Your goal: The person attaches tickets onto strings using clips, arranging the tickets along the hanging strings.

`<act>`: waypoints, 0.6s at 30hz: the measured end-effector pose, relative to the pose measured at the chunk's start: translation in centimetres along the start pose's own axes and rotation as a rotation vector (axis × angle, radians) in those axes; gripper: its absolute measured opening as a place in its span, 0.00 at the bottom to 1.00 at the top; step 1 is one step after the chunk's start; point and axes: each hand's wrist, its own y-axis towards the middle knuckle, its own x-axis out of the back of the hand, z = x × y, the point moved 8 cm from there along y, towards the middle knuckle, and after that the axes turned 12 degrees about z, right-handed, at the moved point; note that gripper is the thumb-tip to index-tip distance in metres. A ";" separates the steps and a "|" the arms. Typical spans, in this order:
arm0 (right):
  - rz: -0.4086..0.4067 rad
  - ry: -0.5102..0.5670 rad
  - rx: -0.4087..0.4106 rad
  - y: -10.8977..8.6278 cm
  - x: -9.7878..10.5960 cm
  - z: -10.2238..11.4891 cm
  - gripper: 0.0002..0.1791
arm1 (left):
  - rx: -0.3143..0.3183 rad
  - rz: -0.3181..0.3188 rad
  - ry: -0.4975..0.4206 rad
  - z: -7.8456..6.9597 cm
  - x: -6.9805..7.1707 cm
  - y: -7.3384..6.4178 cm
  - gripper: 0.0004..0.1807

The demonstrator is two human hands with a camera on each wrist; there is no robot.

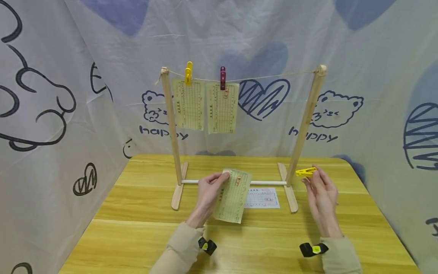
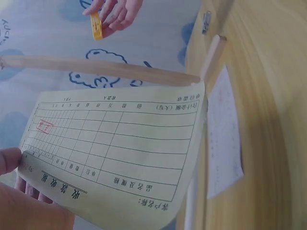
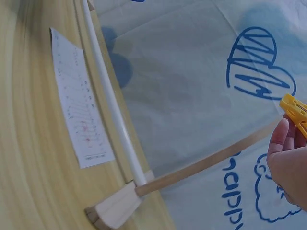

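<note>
My left hand (image 1: 207,194) pinches a yellowish receipt slip (image 1: 234,198) by its upper left edge, thumb in front. The slip hangs tilted above the table, its printed grid and red stamp showing in the left wrist view. My right hand (image 1: 321,196) holds a yellow clothespin (image 1: 305,172) between thumb and fingers, just right of the rack's right post. On the string (image 1: 267,78) hang two similar slips: a yellow clothespin (image 1: 188,73) clips the left slip (image 1: 189,108), and a dark red clothespin (image 1: 223,78) clips the right slip (image 1: 222,110).
The wooden rack has a left post (image 1: 172,133), a right post (image 1: 306,125) and a white crossbar (image 1: 268,183). A white receipt (image 1: 263,198) lies flat on the table (image 1: 143,236). A small grey object (image 2: 206,22) lies beyond the rack's foot. Printed cloth (image 1: 219,30) encloses the table.
</note>
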 end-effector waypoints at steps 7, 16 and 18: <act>0.023 -0.032 0.011 0.6 -1.5 0.6 0.19 | -0.009 0.017 -0.013 -1.2 -1.0 0.0 0.17; 0.074 -0.105 0.012 1.4 -3.7 1.3 0.17 | -0.002 0.010 -0.008 -2.3 -1.9 0.3 0.15; 0.097 -0.108 0.033 1.6 -4.2 1.6 0.18 | -0.012 0.014 -0.008 -2.7 -2.2 0.4 0.15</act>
